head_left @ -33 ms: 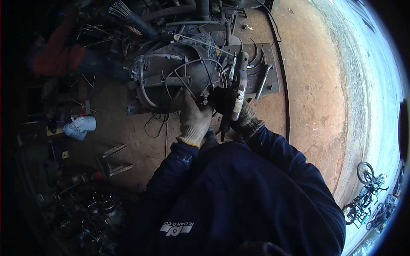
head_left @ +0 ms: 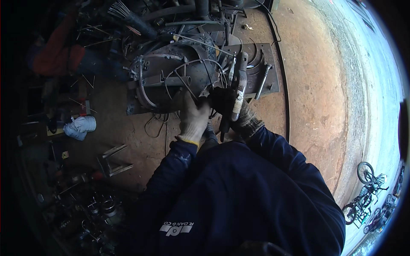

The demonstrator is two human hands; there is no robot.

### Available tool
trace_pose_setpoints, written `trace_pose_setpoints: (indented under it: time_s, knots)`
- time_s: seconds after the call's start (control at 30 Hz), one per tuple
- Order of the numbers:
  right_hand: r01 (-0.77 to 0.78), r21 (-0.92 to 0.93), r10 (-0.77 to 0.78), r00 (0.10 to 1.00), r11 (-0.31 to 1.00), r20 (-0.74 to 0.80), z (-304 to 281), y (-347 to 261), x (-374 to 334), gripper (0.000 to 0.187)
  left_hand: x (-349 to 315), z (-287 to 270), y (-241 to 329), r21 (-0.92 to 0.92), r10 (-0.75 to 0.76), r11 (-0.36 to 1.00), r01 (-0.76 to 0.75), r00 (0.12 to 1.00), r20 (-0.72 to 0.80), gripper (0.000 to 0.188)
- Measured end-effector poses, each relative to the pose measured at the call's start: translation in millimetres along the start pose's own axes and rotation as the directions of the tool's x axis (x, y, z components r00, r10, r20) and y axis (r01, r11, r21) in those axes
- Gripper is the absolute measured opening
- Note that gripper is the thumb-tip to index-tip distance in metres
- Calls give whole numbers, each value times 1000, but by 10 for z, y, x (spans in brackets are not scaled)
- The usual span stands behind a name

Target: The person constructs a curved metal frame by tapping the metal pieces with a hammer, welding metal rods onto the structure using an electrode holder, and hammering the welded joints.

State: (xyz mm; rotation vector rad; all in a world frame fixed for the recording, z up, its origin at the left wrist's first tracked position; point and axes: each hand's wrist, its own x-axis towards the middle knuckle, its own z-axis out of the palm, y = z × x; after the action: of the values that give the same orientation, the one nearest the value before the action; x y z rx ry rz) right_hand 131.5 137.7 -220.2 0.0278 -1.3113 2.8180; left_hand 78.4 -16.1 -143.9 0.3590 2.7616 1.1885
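Thin rod frame [head_left: 208,71] was dull grey, bent into an open, rounded cage. Worn metal bar tool [head_left: 241,83], pale-wrapped near one end, sat slightly slanted just right of it.

Metal workshop: bundled rods [head_left: 121,9], metal plate [head_left: 274,79]

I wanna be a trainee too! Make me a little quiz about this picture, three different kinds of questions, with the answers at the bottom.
1. True or false: the left hand wears a pale glove with a yellow edge at its cuff.

2. Pick one. Where in the picture is the white bundle?
A) The top right corner
B) The right half
C) The left half

3. Short answer: which hand is nearer to the long metal bar with the pale band?

Key:
1. True
2. C
3. The right hand
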Motion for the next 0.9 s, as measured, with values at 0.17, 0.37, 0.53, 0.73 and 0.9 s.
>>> trace_pose_setpoints:
  time_s: [0.17, 0.37, 0.53, 0.73, 0.9]
  knots:
    - [-61, 239, 99, 984, 969, -151, 226, -317, -221, 27, 131, -22, 88, -571, -239, 751, 332, 943, 233, 29]
    - [86, 411, 38, 958, 908, -284, -40, -687, -562, 68, 80, -126, 66, -753, -201, 549, 362, 932, 301, 24]
    - [194, 305, -23, 874, 933, -486, -523, -1035, -1140, 63, 250, -458, -179, -794, -23, 507, 336, 926, 378, 22]
    - [307, 272, -135, 851, 912, -507, -1034, -1076, -1526, 48, 375, -711, -166, -833, 175, 460, 308, 888, 425, 25]
    - [287, 167, -83, 691, 943, -718, -789, -1276, -1601, 29, 338, -748, 120, -816, 156, 498, 295, 895, 419, 25]
